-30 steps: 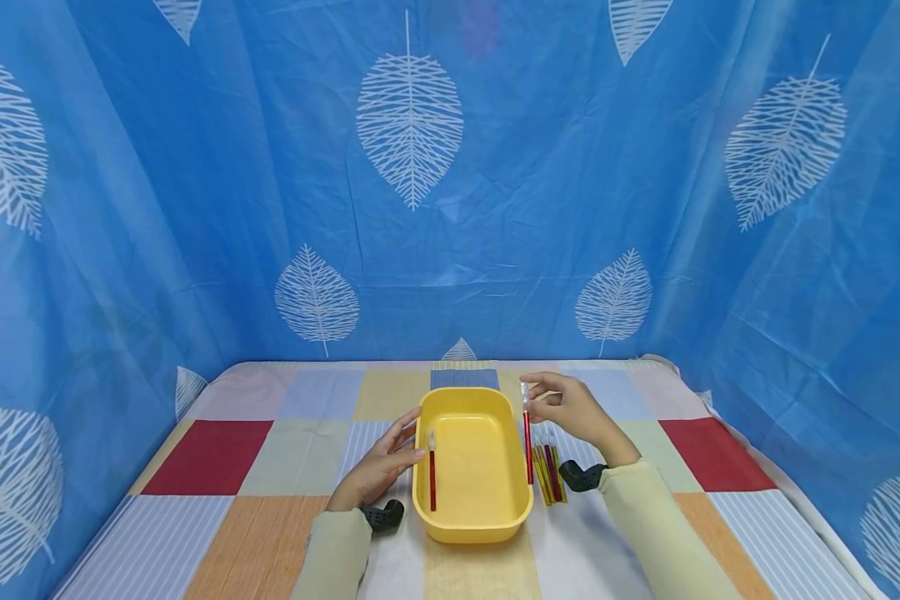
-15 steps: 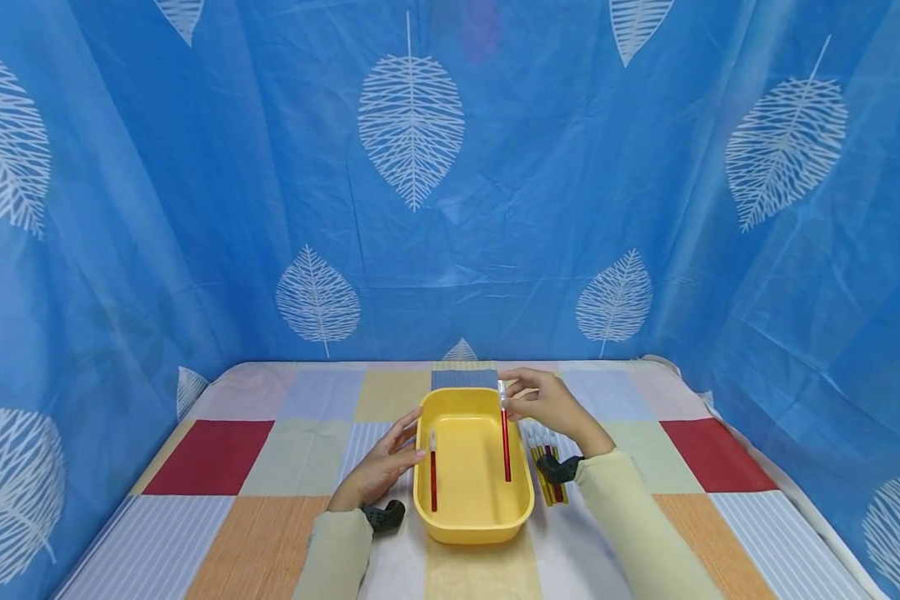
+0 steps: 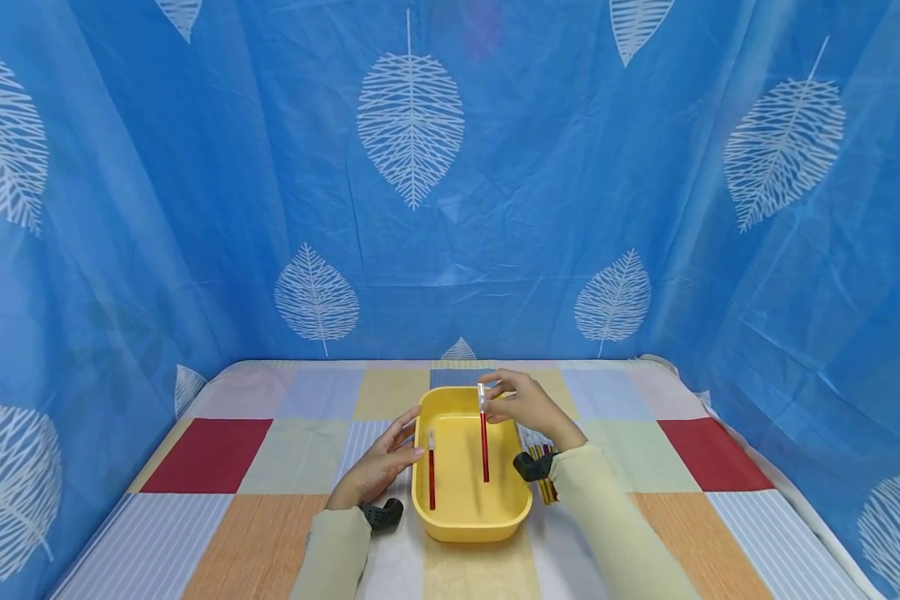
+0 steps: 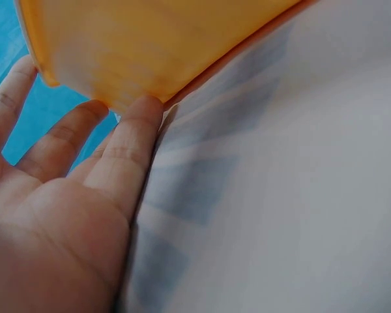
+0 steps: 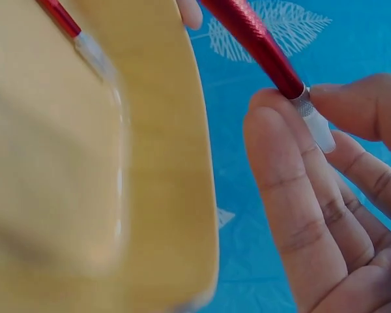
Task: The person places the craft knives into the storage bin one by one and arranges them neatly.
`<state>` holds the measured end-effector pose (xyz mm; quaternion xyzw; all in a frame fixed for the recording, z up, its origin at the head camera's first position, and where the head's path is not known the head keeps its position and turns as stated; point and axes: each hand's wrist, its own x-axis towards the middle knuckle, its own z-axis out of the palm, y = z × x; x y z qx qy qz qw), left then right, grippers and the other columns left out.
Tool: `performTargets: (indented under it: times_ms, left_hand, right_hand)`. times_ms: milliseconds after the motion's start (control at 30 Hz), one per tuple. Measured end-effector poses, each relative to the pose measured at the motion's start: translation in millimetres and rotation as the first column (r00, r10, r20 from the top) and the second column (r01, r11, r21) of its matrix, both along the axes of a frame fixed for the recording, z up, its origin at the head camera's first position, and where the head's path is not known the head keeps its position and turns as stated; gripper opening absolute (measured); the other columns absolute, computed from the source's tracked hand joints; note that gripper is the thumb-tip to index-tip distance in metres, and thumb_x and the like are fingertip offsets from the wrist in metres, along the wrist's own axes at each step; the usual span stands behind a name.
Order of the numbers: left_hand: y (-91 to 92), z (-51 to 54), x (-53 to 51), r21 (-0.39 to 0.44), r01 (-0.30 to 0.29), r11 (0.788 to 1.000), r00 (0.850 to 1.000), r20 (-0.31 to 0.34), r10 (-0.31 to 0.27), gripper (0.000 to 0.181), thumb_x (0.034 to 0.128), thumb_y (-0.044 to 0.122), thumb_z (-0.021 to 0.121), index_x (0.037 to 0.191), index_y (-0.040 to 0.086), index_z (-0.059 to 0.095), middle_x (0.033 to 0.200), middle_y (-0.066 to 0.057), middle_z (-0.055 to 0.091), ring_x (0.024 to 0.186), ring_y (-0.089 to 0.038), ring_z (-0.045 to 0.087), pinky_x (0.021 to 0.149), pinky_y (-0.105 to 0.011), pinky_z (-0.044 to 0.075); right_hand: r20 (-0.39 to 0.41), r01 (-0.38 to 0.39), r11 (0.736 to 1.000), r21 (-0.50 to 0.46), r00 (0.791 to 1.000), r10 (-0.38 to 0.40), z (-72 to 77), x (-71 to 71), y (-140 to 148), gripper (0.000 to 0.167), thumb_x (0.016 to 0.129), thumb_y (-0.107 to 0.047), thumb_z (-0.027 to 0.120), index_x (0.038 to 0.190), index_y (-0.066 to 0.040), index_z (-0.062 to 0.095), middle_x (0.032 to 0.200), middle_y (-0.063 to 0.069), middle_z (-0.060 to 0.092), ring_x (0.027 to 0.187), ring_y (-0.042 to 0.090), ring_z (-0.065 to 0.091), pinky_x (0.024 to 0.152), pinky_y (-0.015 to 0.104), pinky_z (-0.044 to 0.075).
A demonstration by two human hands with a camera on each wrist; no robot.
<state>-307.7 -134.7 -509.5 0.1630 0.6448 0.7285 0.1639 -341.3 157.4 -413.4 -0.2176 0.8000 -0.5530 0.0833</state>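
Note:
In the head view a yellow tray (image 3: 468, 533) stands between the hands. A red pen-like tool with a clear cap (image 3: 432, 479) lies along its left side. My left hand (image 3: 375, 469) touches the tray's left wall with extended fingers, as the left wrist view also shows at the tray wall (image 4: 163, 45). My right hand (image 3: 528, 408) pinches a second red tool (image 3: 485, 446) near its capped end and holds it over the tray, red end toward me. In the right wrist view thumb and fingertips grip its silver collar (image 5: 304, 104).
Several yellow and dark red tools (image 3: 546, 487) lie side by side on the patchwork cloth (image 3: 292, 542) right of the tray, partly hidden by the right wrist's black strap. A blue curtain (image 3: 495, 250) with white leaves hangs behind and at both sides.
My right hand has moved left with the red tool, from the tray's right rim to above its interior. My left hand and the tray have stayed in place.

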Motion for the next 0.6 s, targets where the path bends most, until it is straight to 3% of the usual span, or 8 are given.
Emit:
performTargets:
  times_ms: [133,333,600]
  left_hand:
    - [-1.1,-0.6,-0.4,0.011,0.016,1.0,1.0,0.0,-0.016,0.085,0.1051,0.003,0.063,0.174,0.006,0.013,0.177,-0.029,0.012,0.162,-0.049,0.018,0.129,-0.058,0.026]
    - [-2.0,-1.5,-1.4,0.015,0.025,1.0,1.0,0.0,-0.025,0.087,0.1057,0.008,0.066,0.175,0.008,0.014,0.177,-0.029,0.012,0.163,-0.048,0.017,0.129,-0.058,0.026]
    - [-0.9,-2.6,-2.4,0.006,0.024,1.0,1.0,0.002,-0.024,0.087,0.1056,0.01,0.067,0.175,0.009,0.014,0.178,-0.028,0.012,0.163,-0.048,0.018,0.13,-0.06,0.025]
  right_hand:
    - [0.009,-0.01,1.0,-0.006,1.0,0.01,-3.0,-1.4,-9.9,0.047,0.102,0.005,0.066,0.146,0.014,0.055,0.107,0.02,0.07,0.09,0.03,0.078,0.088,0.056,0.065]
    - [0.055,-0.007,1.0,-0.006,0.998,0.007,-5.8,-1.0,-23.0,0.047,0.101,0.007,0.067,0.146,0.015,0.055,0.108,0.02,0.068,0.086,0.025,0.077,0.084,0.047,0.067]
    - [0.077,-0.005,0.999,0.035,0.997,0.002,-16.0,-1.6,-33.4,0.043,0.102,0.008,0.067,0.144,0.011,0.059,0.105,0.019,0.07,0.084,0.025,0.077,0.085,0.051,0.067]
